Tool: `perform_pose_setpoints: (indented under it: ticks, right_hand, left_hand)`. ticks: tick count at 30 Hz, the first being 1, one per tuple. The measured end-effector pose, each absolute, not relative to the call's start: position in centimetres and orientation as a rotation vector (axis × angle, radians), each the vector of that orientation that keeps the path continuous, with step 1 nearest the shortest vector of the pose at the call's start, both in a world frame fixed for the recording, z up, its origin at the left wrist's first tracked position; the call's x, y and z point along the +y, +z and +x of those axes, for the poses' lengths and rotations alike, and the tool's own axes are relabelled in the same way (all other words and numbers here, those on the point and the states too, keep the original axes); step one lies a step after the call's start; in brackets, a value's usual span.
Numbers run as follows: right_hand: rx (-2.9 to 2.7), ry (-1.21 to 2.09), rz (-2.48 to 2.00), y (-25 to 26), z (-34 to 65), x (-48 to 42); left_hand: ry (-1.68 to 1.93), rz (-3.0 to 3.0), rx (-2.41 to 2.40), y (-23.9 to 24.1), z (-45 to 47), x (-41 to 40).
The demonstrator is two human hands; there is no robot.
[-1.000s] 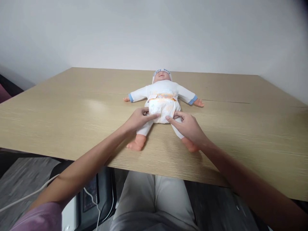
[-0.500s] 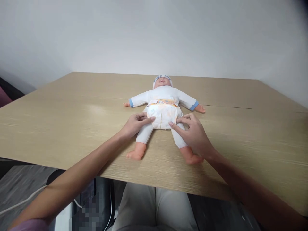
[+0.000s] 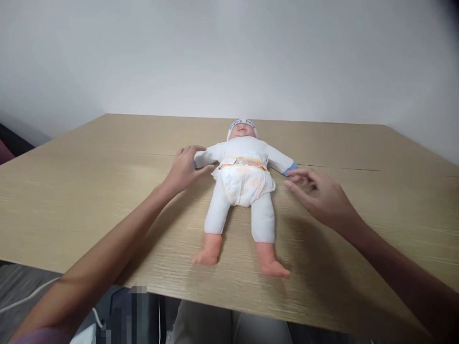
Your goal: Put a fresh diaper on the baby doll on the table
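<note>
A baby doll (image 3: pixel 247 147) in a white suit with blue cuffs and a lettered white cap lies on its back, feet toward me. Around its hips is a white diaper (image 3: pixel 244 184) with an orange patterned waistband and ruffled leg edges. My left hand (image 3: pixel 183 169) is open, thumb and fingers apart, over the doll's arm on the left and hiding that doll hand; whether it touches the arm I cannot tell. On the other side my right hand (image 3: pixel 321 196) hovers open, fingers loosely bent, covering the doll's other hand. Neither hand holds anything.
The doll rests on a wooden table (image 3: pixel 100 200) with a thin seam across it, against a pale wall (image 3: pixel 229 57). Below the front edge are my legs (image 3: pixel 204 322), a dark blurred-out item (image 3: pixel 122 315) and a white cable (image 3: pixel 30 297).
Both hands have let go of the diaper's leg edges and moved outward and up, beside the doll's arms. The doll's legs now lie closer together, and the view has tilted slightly.
</note>
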State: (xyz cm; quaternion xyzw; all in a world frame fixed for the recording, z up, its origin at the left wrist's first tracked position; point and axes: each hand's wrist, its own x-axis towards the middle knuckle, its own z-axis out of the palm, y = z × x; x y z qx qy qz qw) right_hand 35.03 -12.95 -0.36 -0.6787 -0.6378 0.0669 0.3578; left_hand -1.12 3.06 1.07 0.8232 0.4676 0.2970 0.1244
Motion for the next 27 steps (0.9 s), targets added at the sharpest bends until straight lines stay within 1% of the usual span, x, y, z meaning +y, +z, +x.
perform_pose_setpoints:
  ticks: [2, 4, 6, 9, 12, 15, 18, 21, 23, 25, 27]
  right_hand:
    - [-1.740, -0.116, -1.703, -1.3, 36.5, -9.2]
    - [-1.831, -0.208, -1.697, -2.3, 37.3, -5.8]
    - [-1.869, -0.159, -1.733, -3.1, 37.2, -3.1]
    - [-1.810, -0.052, -1.838, -4.1, 35.7, -0.8]
    - [-1.673, -0.028, -1.914, -4.4, 34.1, -0.4]
    - [-1.609, 0.036, -1.848, -3.2, 33.6, -2.0]
    - [-1.630, 0.206, -1.716, 0.0, 33.9, -6.3]
    - [-1.685, 0.349, -1.601, 3.8, 34.1, -13.3]
    - [-1.753, 0.374, -1.538, 5.3, 34.1, -19.0]
    - [-1.862, 0.435, -1.494, 5.7, 34.2, -25.0]
    - [-1.987, 0.559, -1.465, 5.0, 34.0, -30.7]
  left_hand:
    - [0.687, 2.528, 1.463, 0.8, -0.3, 6.0]
    - [0.488, 2.562, 1.519, 0.6, 0.7, 8.3]
    - [0.384, 2.553, 1.529, 0.4, 1.7, 9.6]
    - [0.429, 2.521, 1.524, 0.3, 3.2, 9.8]
    - [0.495, 2.441, 1.596, 1.0, 4.4, 8.4]
    - [0.535, 2.348, 1.630, 3.0, 4.6, 5.4]
    - [0.614, 2.265, 1.630, 5.5, 3.6, -0.4]
    - [0.759, 2.187, 1.567, 6.1, 1.5, -10.1]
    - [0.823, 2.128, 1.531, 4.5, -0.7, -18.2]
    - [0.736, 2.083, 1.518, 1.6, -3.3, -26.5]
    - [0.552, 2.045, 1.447, -1.4, -6.0, -34.0]
